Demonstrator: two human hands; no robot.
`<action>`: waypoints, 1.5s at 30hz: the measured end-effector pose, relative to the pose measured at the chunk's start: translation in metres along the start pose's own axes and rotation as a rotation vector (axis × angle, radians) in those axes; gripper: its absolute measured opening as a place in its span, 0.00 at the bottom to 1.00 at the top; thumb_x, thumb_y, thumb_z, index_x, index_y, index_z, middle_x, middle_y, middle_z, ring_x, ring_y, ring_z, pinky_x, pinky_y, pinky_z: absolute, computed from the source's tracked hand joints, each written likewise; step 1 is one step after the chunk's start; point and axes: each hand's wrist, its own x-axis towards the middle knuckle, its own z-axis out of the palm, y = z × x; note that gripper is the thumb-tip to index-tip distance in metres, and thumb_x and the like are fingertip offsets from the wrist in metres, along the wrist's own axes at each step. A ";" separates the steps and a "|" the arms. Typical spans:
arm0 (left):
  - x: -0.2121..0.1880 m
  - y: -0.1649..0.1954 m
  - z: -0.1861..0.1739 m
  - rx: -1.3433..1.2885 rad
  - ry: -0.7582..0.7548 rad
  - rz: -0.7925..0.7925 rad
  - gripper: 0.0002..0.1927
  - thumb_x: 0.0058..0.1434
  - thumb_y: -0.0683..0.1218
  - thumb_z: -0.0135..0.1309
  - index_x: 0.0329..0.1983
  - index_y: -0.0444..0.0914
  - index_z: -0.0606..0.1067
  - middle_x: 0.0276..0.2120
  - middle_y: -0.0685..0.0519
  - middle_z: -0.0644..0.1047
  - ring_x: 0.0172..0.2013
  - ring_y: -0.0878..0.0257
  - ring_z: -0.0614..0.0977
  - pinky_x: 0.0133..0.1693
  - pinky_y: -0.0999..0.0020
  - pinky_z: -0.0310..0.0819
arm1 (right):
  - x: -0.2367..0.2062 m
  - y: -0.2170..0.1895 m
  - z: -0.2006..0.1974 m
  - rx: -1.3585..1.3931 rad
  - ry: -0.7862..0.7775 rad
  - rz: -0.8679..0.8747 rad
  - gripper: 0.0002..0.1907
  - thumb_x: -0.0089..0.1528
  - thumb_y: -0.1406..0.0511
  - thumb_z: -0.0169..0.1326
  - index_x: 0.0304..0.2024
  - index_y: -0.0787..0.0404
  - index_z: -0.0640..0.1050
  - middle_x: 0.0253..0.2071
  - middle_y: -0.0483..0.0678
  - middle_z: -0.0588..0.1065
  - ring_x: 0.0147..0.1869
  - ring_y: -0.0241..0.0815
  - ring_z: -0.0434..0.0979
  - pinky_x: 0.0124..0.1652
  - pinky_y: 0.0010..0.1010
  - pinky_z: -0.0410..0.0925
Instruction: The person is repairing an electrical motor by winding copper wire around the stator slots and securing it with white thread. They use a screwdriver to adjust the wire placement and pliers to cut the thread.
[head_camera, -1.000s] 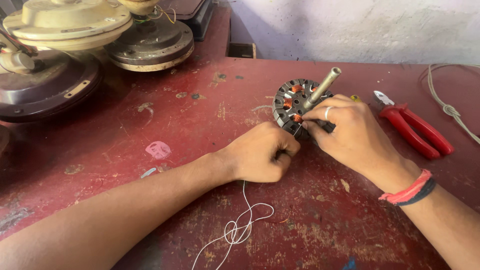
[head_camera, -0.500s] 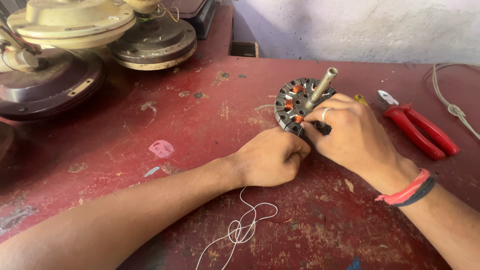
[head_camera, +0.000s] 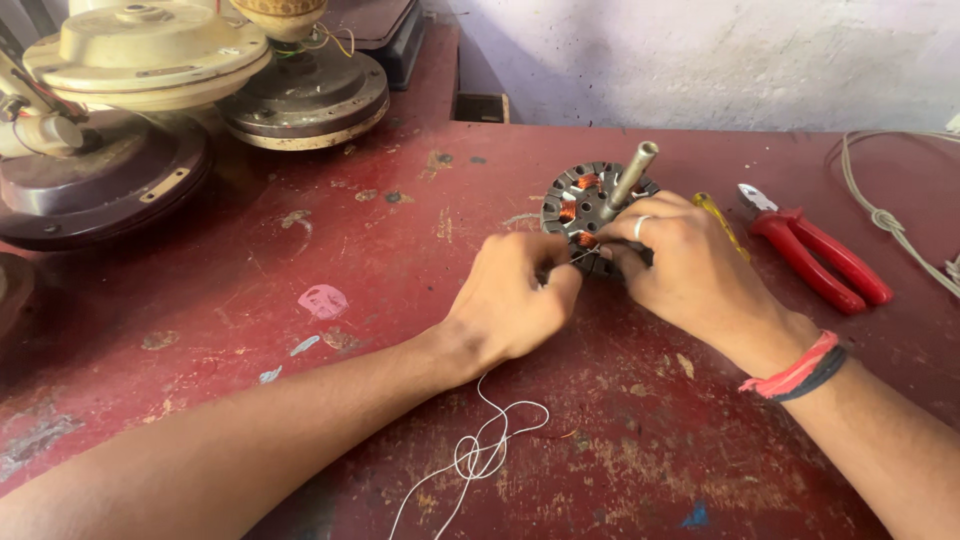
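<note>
- The left hand (head_camera: 515, 300) rests on the worn red surface (head_camera: 380, 230), just beside the near edge of a round motor stator (head_camera: 578, 205).
- The fingers of the left hand are curled and pressed together at the tips; they seem to pinch a thin white thread (head_camera: 480, 450), but the pinch itself is partly hidden.
- The thread runs from under the left hand toward the near edge of the surface and makes a loose tangle of loops there.
- The right hand (head_camera: 700, 275) lies over the right side of the stator and touches it. It wears a ring, and its wrist has red and dark bands.
- The fingers of the right hand are bent and closed against the rim of the stator, holding it down.
- The stator lies flat near the middle of the surface, with copper windings in its slots and a metal shaft (head_camera: 630, 180) that stands up tilted.
- A yellow tool handle (head_camera: 718, 220) shows partly behind the right hand.
- Red pliers (head_camera: 815, 255) lie to the right, near the right hand but apart from it.
- A pale cord (head_camera: 885, 215) with a knot runs along the far right edge.
- Fan motor housings (head_camera: 150, 60) crowd the far left corner, well apart from the hands.
- Open room is on the left and in front of the hands; the far edge meets a pale wall (head_camera: 700, 60).
</note>
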 end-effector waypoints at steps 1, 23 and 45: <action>0.000 0.001 0.001 -0.024 0.064 -0.013 0.11 0.54 0.45 0.50 0.31 0.31 0.72 0.24 0.37 0.79 0.27 0.43 0.84 0.36 0.52 0.77 | 0.000 0.000 0.000 0.003 0.002 0.003 0.14 0.51 0.75 0.60 0.41 0.65 0.84 0.42 0.56 0.81 0.50 0.55 0.81 0.48 0.41 0.72; 0.019 -0.020 -0.003 0.551 -0.144 0.467 0.07 0.55 0.40 0.51 0.34 0.40 0.79 0.27 0.41 0.80 0.32 0.44 0.83 0.38 0.49 0.78 | 0.005 -0.004 -0.001 -0.027 -0.021 -0.018 0.10 0.53 0.71 0.59 0.38 0.65 0.84 0.40 0.52 0.81 0.47 0.53 0.80 0.46 0.42 0.72; 0.037 -0.038 0.000 0.432 -0.184 0.577 0.13 0.55 0.40 0.52 0.40 0.44 0.81 0.29 0.43 0.81 0.34 0.44 0.82 0.40 0.48 0.75 | 0.008 -0.013 0.005 -0.144 0.001 -0.030 0.14 0.49 0.66 0.68 0.33 0.69 0.83 0.37 0.56 0.80 0.46 0.53 0.79 0.44 0.41 0.72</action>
